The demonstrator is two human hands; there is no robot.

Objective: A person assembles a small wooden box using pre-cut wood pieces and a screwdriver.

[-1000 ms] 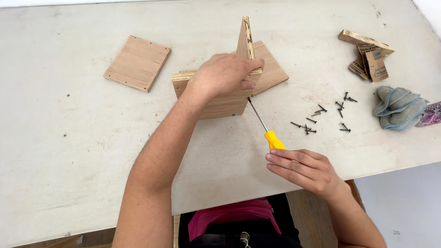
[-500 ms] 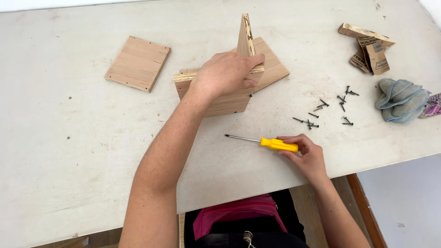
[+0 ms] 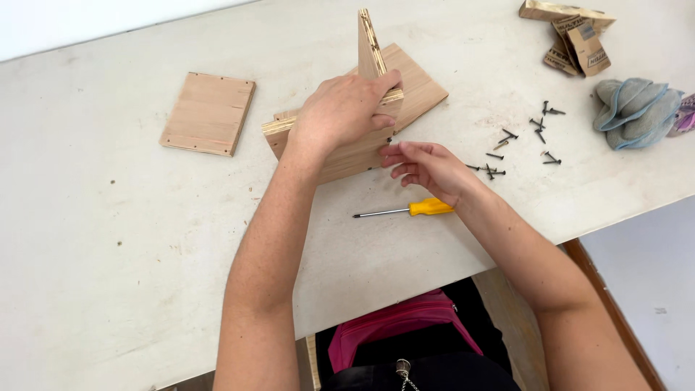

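Note:
My left hand (image 3: pixel 340 112) grips the top of a small plywood assembly (image 3: pixel 347 156) standing on the white table (image 3: pixel 108 239); one panel (image 3: pixel 369 43) rises upright behind my fingers and another lies flat (image 3: pixel 416 83) beyond it. My right hand (image 3: pixel 427 168) hovers at the assembly's right end, fingers loosely apart, fingertips near a dark screw at the joint; whether it pinches that screw I cannot tell. A yellow-handled screwdriver (image 3: pixel 416 209) lies flat on the table just below my right hand.
A loose square plywood panel (image 3: pixel 208 114) lies to the left. Several dark screws (image 3: pixel 521 145) are scattered to the right. Small cardboard packets (image 3: pixel 572 36) and a blue-grey cloth (image 3: pixel 635 108) sit at the far right. The table's front edge runs close to my body.
My right hand laid the screwdriver down on the table, let go of it, and moved up to the right end of the assembly. My left hand kept its grip.

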